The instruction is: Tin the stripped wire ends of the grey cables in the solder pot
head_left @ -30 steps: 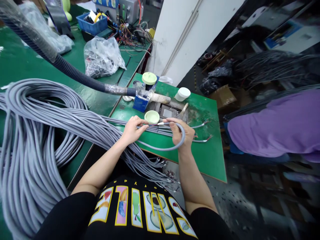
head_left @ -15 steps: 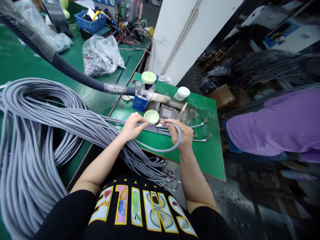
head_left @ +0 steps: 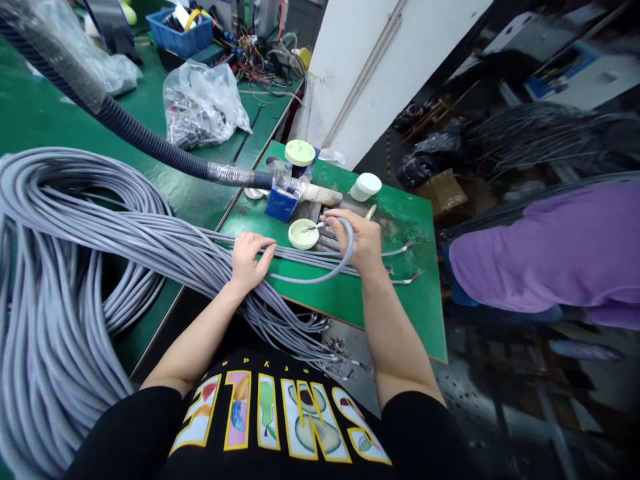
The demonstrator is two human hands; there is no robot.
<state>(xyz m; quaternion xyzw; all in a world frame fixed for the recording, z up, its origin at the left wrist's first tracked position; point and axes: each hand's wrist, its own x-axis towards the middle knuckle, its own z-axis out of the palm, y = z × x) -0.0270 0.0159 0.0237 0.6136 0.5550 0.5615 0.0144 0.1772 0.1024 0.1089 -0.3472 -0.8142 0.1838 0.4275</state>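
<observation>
My right hand (head_left: 357,241) is closed around a grey cable (head_left: 320,275) that loops back under it. The cable's stripped wire tips reach over a small pale green round tin (head_left: 303,234) on the green table (head_left: 400,293). My left hand (head_left: 249,260) rests on the bundle of grey cables (head_left: 150,243), fingers curled over several strands near the table's left edge. More cut cables with bare ends (head_left: 400,251) lie on the table past my right hand.
A large coil of grey cable (head_left: 55,280) fills the left bench. A dark corrugated hose (head_left: 145,143) ends by a blue box (head_left: 281,202). Two capped jars (head_left: 300,155) (head_left: 365,187) stand behind. A person in a purple top (head_left: 545,253) is at the right.
My right hand carried the cable end up and forward, from in front of my left hand to the green tin. My left hand let go of the tip and dropped onto the bundle.
</observation>
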